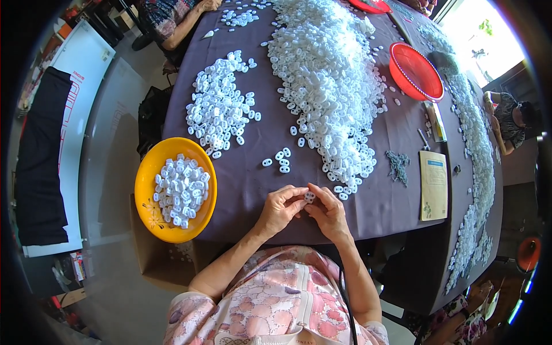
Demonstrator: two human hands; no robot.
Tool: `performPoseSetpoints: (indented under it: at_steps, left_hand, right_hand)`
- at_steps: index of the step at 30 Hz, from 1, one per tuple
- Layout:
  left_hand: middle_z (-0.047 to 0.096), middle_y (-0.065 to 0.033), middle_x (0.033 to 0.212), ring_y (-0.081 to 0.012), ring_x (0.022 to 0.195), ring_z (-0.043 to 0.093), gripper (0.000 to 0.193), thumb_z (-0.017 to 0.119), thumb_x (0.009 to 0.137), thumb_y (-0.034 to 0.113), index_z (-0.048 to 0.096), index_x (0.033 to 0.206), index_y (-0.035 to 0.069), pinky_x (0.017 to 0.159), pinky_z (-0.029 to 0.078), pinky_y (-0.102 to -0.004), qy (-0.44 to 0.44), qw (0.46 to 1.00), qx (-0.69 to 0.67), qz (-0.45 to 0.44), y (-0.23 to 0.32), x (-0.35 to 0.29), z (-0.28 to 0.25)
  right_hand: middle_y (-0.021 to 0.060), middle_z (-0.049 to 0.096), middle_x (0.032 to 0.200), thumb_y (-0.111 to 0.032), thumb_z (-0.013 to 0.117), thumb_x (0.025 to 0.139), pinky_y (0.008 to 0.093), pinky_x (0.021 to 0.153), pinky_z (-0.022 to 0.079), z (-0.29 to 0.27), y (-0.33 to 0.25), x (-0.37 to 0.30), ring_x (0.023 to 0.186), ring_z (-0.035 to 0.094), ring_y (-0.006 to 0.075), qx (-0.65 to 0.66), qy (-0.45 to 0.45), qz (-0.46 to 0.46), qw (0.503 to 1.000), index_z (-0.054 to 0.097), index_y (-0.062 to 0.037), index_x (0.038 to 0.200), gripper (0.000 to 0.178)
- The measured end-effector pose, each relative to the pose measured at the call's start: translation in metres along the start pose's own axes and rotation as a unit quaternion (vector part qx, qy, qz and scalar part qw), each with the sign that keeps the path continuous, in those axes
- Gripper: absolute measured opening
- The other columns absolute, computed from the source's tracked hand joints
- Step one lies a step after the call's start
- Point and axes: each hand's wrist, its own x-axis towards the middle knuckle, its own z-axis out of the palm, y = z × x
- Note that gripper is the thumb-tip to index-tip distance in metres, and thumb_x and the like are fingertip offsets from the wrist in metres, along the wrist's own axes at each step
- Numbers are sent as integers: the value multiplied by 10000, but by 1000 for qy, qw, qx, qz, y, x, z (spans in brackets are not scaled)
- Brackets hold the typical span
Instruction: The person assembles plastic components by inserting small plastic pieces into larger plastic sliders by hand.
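Note:
Close to the table's near edge, my left hand (pixel 283 208) and my right hand (pixel 328 213) meet with fingertips pinched together. Between them is a small white plastic piece (pixel 309 197) with several holes; whether it is one part or two pressed together I cannot tell. Just beyond my fingers lie several loose white two-hole plastic pieces (pixel 284 162). A large heap of the same pieces (pixel 328 86) stretches away ahead, and a smaller pile (pixel 221 106) spreads to its left. At the left table corner, a yellow bowl (pixel 145 178) holds many white pieces, which look thicker than the loose ones.
Right of the heap are a red basket (pixel 411 72), a tangle of grey-green cord (pixel 398 167) and a tan booklet (pixel 433 184). Another person's arm (pixel 187 26) rests at the far left; a person (pixel 509 121) sits at the right. A cardboard box (pixel 164 267) stands below the bowl.

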Motion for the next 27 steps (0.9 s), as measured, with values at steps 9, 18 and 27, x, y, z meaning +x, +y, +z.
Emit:
performPoseSetpoints:
  at_steps: [9,18,27]
  left_hand:
    - [600,-32,865,-70,661,569,187,587,837,-16,616,1021,-5,530,483,-201,-3,1000,26,8,4,2,0]
    - [605,-45,848,-78,615,569,183,596,822,-39,616,1002,-14,518,479,-204,5,999,27,27,1,0,-1]
    - [607,-54,837,-81,596,565,182,599,815,-48,610,995,-18,515,476,-205,16,998,33,46,-3,0,0]
  right_hand:
    - [47,585,856,67,601,788,211,571,488,-1,1,1,654,566,93,67,14,54,996,578,-46,1165,395]
    - [81,589,853,37,583,814,220,560,488,-4,-1,2,643,593,117,55,-15,46,997,571,-3,1148,337]
    - [88,592,870,46,558,826,225,562,501,-2,0,1,677,606,129,47,-14,29,998,573,11,1125,302]
